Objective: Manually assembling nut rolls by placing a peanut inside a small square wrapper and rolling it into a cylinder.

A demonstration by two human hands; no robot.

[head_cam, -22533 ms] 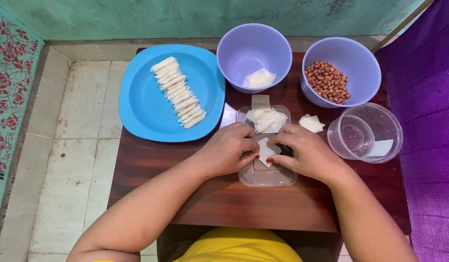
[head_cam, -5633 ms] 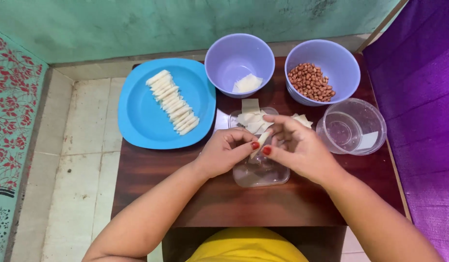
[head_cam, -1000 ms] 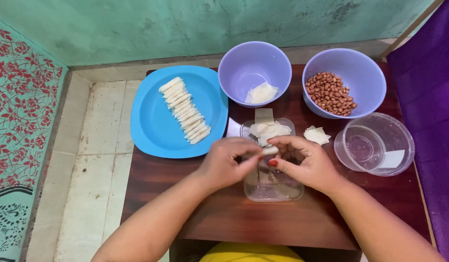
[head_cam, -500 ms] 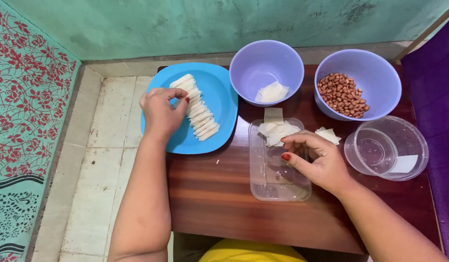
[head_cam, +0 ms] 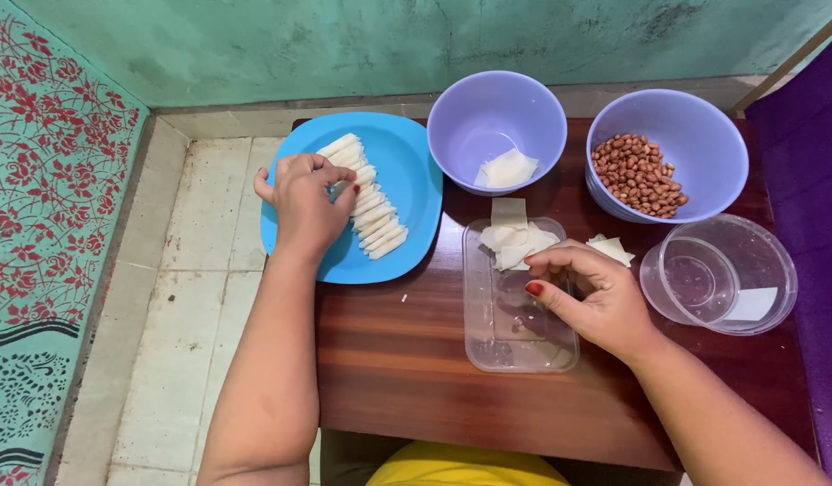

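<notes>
My left hand [head_cam: 306, 202] rests on the blue plate [head_cam: 416, 189], fingers on the row of several white rolled pastries [head_cam: 373, 209]. Whether it still pinches a roll I cannot tell. My right hand [head_cam: 591, 292] hovers over the clear rectangular tray [head_cam: 515, 346] on the brown wooden table [head_cam: 416, 360], fingers curled and touching the small white wrapper sheets [head_cam: 517, 243] lying at the tray's far end. A lilac bowl [head_cam: 452, 117] behind holds more white sheets [head_cam: 508, 168].
A second lilac bowl [head_cam: 704, 126] holds peanuts [head_cam: 639, 174]. A clear round container [head_cam: 722, 274] stands at the right, a folded wrapper [head_cam: 611, 248] beside my right hand. Tiled floor [head_cam: 200, 297] lies left of the table, a green wall [head_cam: 344, 45] behind.
My left hand left the tray, carried a finished roll to the blue plate and now rests on the row. My right hand stayed at the tray by the wrappers.
</notes>
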